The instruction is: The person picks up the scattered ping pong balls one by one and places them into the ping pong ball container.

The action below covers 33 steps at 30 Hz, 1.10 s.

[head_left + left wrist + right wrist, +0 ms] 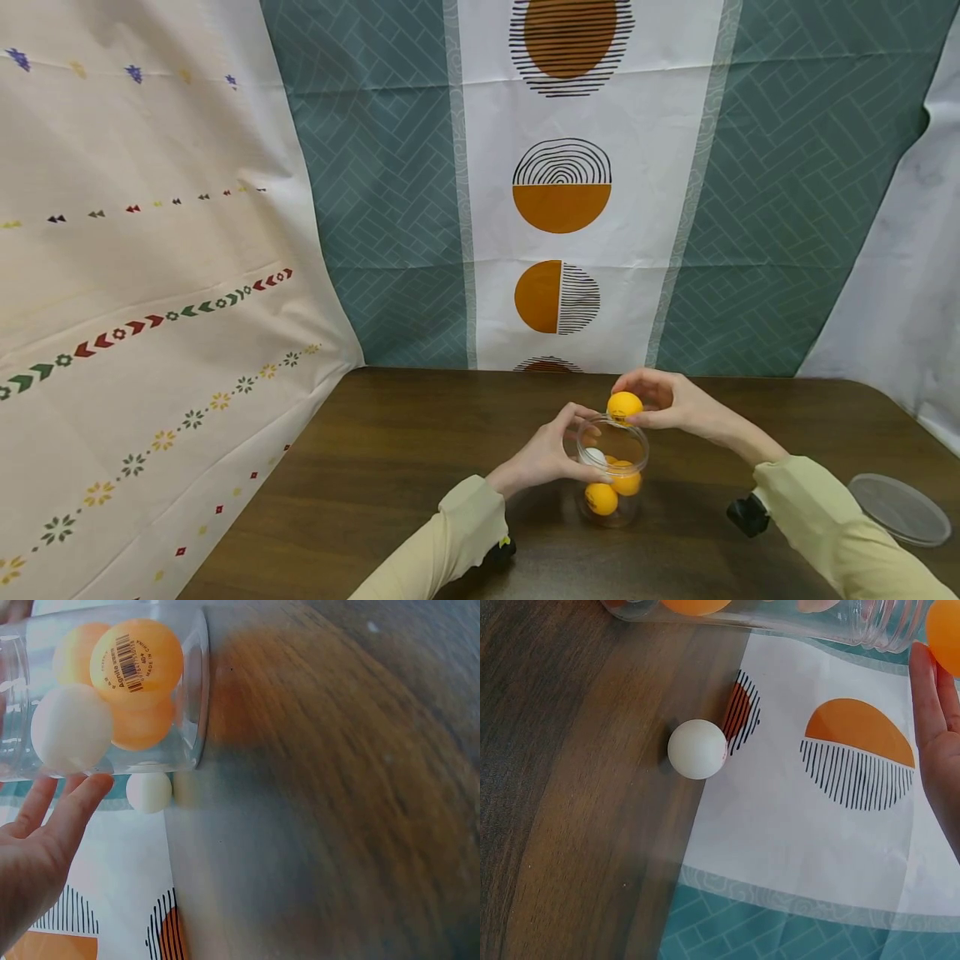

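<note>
A clear plastic jar stands upright on the table, gripped around its side by my left hand. Several orange ping-pong balls and a white one lie inside it. My right hand pinches another orange ping-pong ball right at the jar's mouth, over the far side of the rim. In the right wrist view that held ball is partly cut off by the frame edge.
A loose white ping-pong ball rests on the wooden table behind the jar, hidden in the head view. At the right lies a round clear lid. Patterned cloth hangs behind the table.
</note>
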Each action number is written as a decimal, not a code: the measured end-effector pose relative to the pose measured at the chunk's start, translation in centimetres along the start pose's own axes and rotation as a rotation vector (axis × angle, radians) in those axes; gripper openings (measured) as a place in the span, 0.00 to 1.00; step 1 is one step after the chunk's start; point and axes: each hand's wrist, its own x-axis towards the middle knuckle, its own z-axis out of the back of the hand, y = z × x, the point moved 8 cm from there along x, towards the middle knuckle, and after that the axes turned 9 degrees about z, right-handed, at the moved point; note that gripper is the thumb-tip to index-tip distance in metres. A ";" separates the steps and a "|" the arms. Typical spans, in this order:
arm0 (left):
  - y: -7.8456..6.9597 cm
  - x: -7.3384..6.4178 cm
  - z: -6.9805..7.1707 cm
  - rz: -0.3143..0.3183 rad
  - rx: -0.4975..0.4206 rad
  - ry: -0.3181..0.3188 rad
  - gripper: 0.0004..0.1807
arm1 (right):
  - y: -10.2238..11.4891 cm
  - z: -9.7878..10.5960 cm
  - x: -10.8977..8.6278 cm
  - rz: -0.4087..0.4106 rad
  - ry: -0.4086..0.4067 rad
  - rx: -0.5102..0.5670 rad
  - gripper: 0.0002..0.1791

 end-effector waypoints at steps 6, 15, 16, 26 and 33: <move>-1.0 -0.5 0.0 0.000 0.003 0.005 0.35 | 0.1 -0.1 0.0 0.009 0.001 -0.004 0.20; -1.9 -0.9 0.1 -0.002 -0.012 0.015 0.34 | -0.2 0.0 0.1 0.012 0.007 0.005 0.20; -1.5 -0.7 0.1 0.003 -0.010 0.012 0.34 | -0.2 0.0 0.1 0.017 0.009 0.011 0.20; -0.1 0.0 0.0 0.019 0.015 -0.002 0.35 | -0.2 0.1 0.2 0.042 0.026 0.046 0.20; 0.0 0.0 0.0 0.026 0.008 -0.001 0.35 | -0.3 0.2 0.2 0.038 0.022 0.054 0.20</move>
